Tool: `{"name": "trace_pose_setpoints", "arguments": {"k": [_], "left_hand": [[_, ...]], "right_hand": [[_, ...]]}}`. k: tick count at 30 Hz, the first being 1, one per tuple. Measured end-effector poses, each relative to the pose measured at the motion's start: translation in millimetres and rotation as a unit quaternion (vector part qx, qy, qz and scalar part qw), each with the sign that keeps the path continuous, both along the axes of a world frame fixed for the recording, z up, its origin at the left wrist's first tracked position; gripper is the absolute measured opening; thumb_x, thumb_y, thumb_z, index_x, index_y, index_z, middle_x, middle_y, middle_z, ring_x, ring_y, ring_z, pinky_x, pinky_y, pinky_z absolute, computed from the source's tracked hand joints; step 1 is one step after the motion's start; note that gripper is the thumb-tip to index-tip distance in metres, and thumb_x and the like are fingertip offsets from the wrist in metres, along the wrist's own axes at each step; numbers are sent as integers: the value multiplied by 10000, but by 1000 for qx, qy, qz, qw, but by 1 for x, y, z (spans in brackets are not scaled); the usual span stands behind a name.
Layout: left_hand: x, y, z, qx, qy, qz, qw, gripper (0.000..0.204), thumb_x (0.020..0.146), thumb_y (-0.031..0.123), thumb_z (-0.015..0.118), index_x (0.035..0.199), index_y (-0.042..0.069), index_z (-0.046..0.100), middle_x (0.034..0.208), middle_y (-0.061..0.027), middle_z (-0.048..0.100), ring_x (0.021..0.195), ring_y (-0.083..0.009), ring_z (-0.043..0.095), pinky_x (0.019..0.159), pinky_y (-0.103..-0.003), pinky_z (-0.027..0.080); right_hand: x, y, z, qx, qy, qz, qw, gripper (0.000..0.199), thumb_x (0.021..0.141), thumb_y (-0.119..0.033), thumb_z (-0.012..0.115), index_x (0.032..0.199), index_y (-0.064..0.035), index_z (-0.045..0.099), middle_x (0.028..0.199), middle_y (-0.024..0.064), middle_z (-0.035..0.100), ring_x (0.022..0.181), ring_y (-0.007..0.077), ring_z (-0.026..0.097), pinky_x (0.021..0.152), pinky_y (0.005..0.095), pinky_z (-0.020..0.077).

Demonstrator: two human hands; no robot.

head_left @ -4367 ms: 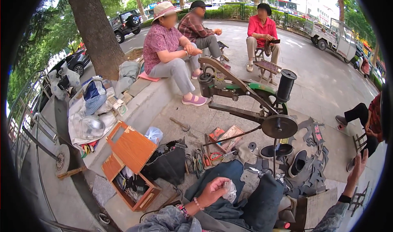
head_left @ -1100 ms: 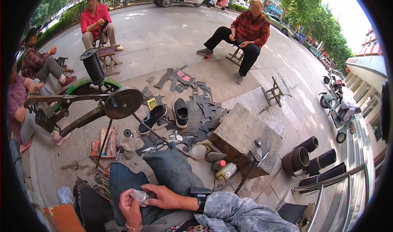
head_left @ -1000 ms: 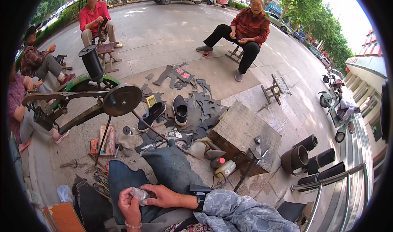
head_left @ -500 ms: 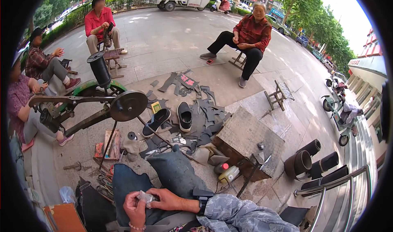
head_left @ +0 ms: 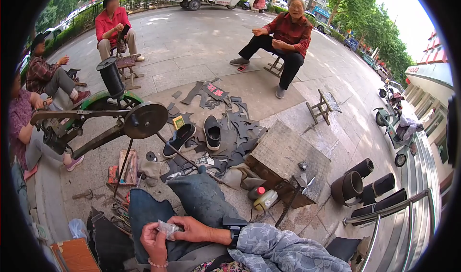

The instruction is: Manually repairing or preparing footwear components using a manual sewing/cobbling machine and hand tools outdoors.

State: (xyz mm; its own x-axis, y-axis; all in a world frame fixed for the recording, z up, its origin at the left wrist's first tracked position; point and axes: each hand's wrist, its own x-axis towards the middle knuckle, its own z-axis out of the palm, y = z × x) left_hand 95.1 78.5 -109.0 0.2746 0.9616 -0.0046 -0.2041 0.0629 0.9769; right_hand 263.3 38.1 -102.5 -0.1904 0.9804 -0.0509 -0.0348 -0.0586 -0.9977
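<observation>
Over my lap, my left hand [head_left: 153,242] and my right hand [head_left: 196,230] pinch a small crumpled clear plastic bag [head_left: 168,229] between them. Its contents are too small to make out. The left wrist has a beaded bracelet, the right a dark watch-like band. Beneath the hands, a dark blue apron-like cloth [head_left: 146,208] covers my legs. Past my knees lie a pair of dark slip-on shoes, one [head_left: 212,132] upright and the other [head_left: 179,141] tilted, among black sole scraps [head_left: 235,132].
A hand-cranked sewing machine [head_left: 149,120] with a black thread spool [head_left: 111,77] stands left. A wooden box [head_left: 288,161] bears a metal tool [head_left: 301,179]. Dark rolls [head_left: 377,190] stand near a metal railing [head_left: 394,212]. Several people sit on low stools around; an unoccupied folding stool [head_left: 324,106] stands right.
The plastic bag shows a bit more between my fingers; both hands keep hold of it. The seated person in red plaid has lifted one hand aside. The view has shifted slightly.
</observation>
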Motion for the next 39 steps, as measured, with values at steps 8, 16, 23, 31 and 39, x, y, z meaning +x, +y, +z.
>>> {"name": "trace_pose_setpoints", "arguments": {"k": [8,16,23,31,39], "left_hand": [[2,5,1,-19,6,7,1000,192,764,-55,610,942,-20,545,913,-65,588,775,-101,582,701,-223,479],[7,4,2,-56,4,38,998,195,751,-79,562,934,-10,551,859,-56,604,738,-95,580,699,-222,472],[9,7,2,-45,17,24,999,194,756,-70,578,939,-14,545,862,-54,601,749,-96,575,712,-229,471],[6,10,1,-59,18,12,998,214,751,-64,600,953,-18,547,872,-55,595,747,-97,581,701,-223,480],[7,5,6,-46,6,19,999,185,777,-61,615,946,-17,555,823,-43,611,679,-74,577,637,-199,464]], "right_hand": [[49,14,36,-7,56,-130,990,679,854,-146,666,1399,-17,282,1323,140,449,1120,193,526,911,320,453],[241,16,266,507,-100,-464,720,802,851,-224,660,1454,-42,165,1490,174,221,1331,313,310,1067,430,269],[232,20,110,200,-161,-402,879,714,847,-283,654,1410,-19,303,1448,171,316,1327,277,332,1077,404,269],[116,-5,-26,64,-293,-226,927,704,855,-427,589,1385,-31,349,1438,193,333,1343,368,284,1112,415,210],[113,-9,-25,89,-314,-241,914,682,858,-402,588,1370,-12,362,1405,200,379,1324,370,316,1099,409,241]]}}
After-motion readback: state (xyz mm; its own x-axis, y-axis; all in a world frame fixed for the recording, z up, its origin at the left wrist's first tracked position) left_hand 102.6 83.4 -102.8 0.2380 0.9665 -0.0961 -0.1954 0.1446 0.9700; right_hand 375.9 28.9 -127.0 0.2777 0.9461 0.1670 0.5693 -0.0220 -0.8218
